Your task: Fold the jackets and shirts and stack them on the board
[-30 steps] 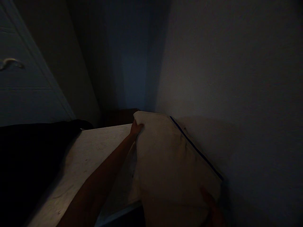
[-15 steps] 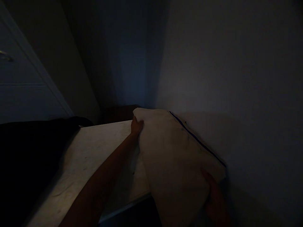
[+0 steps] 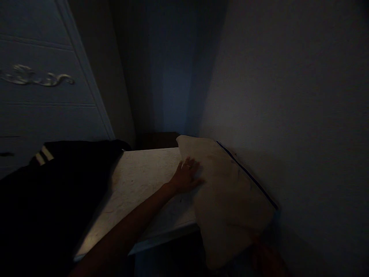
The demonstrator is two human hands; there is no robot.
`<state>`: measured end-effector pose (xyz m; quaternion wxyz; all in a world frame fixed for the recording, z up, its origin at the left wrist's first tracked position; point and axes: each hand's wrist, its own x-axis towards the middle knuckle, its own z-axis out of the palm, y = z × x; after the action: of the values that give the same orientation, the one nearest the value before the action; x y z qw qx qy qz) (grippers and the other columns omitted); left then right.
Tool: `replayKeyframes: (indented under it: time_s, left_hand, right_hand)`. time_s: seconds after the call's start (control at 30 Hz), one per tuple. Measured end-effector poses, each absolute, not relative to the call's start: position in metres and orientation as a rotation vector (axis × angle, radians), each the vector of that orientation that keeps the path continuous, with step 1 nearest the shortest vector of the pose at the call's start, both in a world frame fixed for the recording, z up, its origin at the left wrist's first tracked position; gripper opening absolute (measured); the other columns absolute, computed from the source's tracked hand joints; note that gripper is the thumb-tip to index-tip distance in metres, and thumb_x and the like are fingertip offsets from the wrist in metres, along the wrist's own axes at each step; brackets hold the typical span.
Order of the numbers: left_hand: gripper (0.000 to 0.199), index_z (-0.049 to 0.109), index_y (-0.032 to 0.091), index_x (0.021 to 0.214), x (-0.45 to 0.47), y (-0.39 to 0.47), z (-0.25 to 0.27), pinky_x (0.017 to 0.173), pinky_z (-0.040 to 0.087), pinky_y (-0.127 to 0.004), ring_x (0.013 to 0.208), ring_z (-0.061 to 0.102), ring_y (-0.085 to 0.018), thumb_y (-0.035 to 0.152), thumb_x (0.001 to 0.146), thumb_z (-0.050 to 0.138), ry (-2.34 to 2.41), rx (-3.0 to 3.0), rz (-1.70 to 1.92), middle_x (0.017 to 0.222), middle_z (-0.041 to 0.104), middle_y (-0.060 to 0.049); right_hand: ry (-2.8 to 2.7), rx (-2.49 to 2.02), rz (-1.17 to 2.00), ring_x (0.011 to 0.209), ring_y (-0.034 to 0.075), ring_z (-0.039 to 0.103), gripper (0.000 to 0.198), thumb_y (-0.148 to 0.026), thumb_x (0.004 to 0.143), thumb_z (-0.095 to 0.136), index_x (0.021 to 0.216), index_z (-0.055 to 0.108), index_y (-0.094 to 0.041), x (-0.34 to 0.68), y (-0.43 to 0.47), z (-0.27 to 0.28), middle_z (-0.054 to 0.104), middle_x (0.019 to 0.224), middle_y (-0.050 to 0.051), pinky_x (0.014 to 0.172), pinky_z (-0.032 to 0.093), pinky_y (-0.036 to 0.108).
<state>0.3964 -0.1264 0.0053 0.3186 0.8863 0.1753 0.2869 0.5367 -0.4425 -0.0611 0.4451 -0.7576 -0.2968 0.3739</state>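
A beige folded cloth (image 3: 227, 192) with a dark blue strip along its right edge lies over the right end of a pale, marked tabletop (image 3: 147, 169). Part of it hangs past the front edge. My left hand (image 3: 186, 177) rests on the cloth's left side, fingers spread, a ring on one finger. At the cloth's lower right corner, my right hand (image 3: 266, 257) grips the edge; deep shadow hides most of its fingers. A crease runs through the cloth toward that hand.
A black garment (image 3: 66, 184) with two light stripes covers the table's left part. Behind it stands a pale drawer front (image 3: 43, 92) with an ornate handle (image 3: 37, 77). A plain wall (image 3: 288, 96) rises close on the right. The light is very dim.
My left hand has let go of the cloth's far left edge and moved nearer, now flat on top. The cloth lies lower. The view has turned left, showing more of the drawers.
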Motion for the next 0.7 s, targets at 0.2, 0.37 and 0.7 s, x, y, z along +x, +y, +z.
replayKeyframes:
  time_s: [0.2, 0.37, 0.7]
  left_hand:
    - [0.059, 0.05, 0.023, 0.139, 0.375, -0.185, 0.021, 0.119, 0.003, -0.054, 0.148, 0.02, -0.029, 0.056, 0.09, 0.047, 0.316, 2.683, 0.529, 0.152, 0.04, -0.015]
    - [0.061, 0.051, 0.019, 0.138, 0.389, -0.206, 0.03, 0.119, 0.008, -0.056, 0.147, 0.023, -0.032, 0.054, 0.088, 0.052, 0.115, 2.684, 0.649, 0.15, 0.042, -0.017]
    - [0.078, 0.04, 0.019, 0.147, 0.39, -0.214, -0.012, 0.118, 0.016, -0.056, 0.142, 0.034, -0.033, 0.068, 0.087, 0.043, 0.158, 2.622, 0.594, 0.151, 0.041, -0.017]
  right_hand:
    - [-1.011, -1.991, 1.059, 0.033, 0.01, 0.045, 0.07, -0.088, 0.062, 0.054, 0.049, 0.059, -0.018, 0.548, -0.442, 0.021, 0.051, 0.043, 0.002, 0.036, 0.036, 0.022]
    - [-1.47, -1.826, 0.528, 0.081, 0.021, 0.067, 0.042, -0.059, 0.081, 0.061, 0.089, 0.072, -0.019, 0.572, -0.315, 0.107, 0.072, 0.086, 0.006, 0.08, 0.053, 0.032]
    - [-1.435, -2.104, 0.315, 0.135, 0.028, 0.044, 0.042, -0.041, 0.09, 0.054, 0.114, 0.064, -0.008, 0.661, -0.116, 0.036, 0.06, 0.133, 0.012, 0.116, 0.022, 0.043]
